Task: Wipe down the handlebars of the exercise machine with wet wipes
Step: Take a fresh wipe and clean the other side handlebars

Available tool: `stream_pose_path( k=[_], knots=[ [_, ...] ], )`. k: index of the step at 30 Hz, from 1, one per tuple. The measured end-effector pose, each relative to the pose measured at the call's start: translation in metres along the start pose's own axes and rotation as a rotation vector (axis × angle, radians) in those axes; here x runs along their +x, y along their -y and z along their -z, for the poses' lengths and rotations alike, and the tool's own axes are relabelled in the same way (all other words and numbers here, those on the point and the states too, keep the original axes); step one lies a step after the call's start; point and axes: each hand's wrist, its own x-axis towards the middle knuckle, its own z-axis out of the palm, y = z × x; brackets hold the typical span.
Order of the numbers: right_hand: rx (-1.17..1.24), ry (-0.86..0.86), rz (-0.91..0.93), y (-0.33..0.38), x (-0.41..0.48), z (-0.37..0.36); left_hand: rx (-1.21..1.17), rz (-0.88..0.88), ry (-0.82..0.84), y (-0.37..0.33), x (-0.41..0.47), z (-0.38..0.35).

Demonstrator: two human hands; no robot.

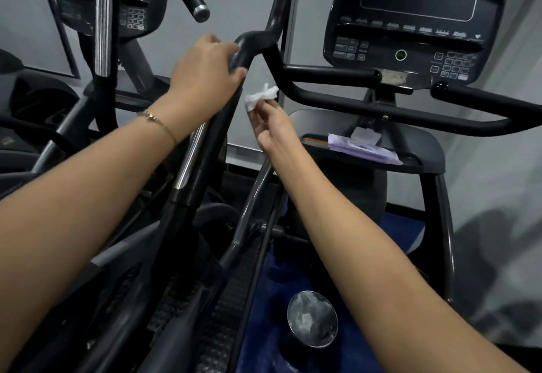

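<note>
A black handlebar (pixel 217 126) of the exercise machine rises diagonally through the middle of the view and bends at its top. My left hand (pixel 205 67) grips this bar just below the bend. Just right of the bar, my right hand (pixel 272 129) pinches a crumpled white wet wipe (pixel 261 97) at its fingertips; the wipe sits close to the bar, and contact cannot be told. A purple pack of wet wipes (pixel 363 146) lies on the machine's tray, right of my right hand.
The console (pixel 410 20) with screen and buttons stands at upper right, with fixed black bars (pixel 381 108) below it. A second machine's console (pixel 111 3) and bars crowd the upper left. A round metal-lidded container (pixel 312 322) stands on blue flooring below.
</note>
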Motion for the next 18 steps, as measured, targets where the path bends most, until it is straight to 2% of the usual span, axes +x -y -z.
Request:
stream_pose_path(
  k=[3,10,14,18],
  knots=[
    [0.085,0.094,-0.015,0.0,0.01,-0.012,0.044,-0.022,-0.011,-0.008,0.028,0.0],
    [0.052,0.157,0.031,0.009,0.038,-0.03,0.01,0.033,0.104,-0.012,0.059,-0.001],
    [0.04,0.23,0.01,0.007,0.034,-0.015,-0.035,0.053,0.107,-0.011,0.065,-0.001],
    [0.12,0.178,-0.048,0.015,0.05,-0.029,-0.029,0.054,0.096,-0.012,0.067,0.0]
  ],
)
